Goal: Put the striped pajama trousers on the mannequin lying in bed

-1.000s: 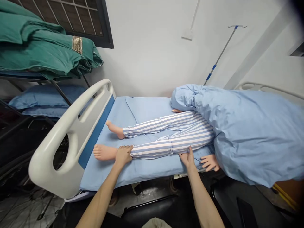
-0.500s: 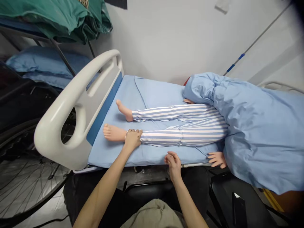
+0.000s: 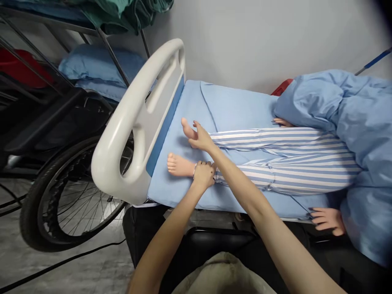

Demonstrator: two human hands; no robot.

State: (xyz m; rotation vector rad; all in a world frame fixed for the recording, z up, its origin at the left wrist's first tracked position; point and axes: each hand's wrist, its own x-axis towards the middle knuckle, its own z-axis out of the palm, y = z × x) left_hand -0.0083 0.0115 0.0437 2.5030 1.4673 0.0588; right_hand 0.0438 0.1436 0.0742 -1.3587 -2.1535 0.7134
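A manikin in blue-and-white striped trousers (image 3: 306, 163) lies on the bed, its bare feet toward the footboard. My left hand (image 3: 204, 174) is wrapped over the ankle of the near foot (image 3: 180, 165), at the trouser hem. Beside the far foot (image 3: 187, 130) is my right hand (image 3: 200, 138), thumb and fingers spread around the ankle; whether it touches the skin I cannot tell. My right forearm crosses above the near leg. A blue quilt (image 3: 361, 106) covers the upper body, and the manikin's hand (image 3: 327, 219) sticks out at the near side.
A cream footboard (image 3: 107, 151) with cut-out grips stands at the bed's left end. Left of it is a wheelchair wheel (image 3: 58, 196), with a black cable (image 3: 73, 259) on the floor. Blue pillows (image 3: 98, 61) lie on a rack behind. The wall (image 3: 260, 41) borders the bed's far side.
My right hand has moved from the near bed edge, up and left across the near leg, to the far foot. My left hand stays on the near ankle. The view has shifted left.
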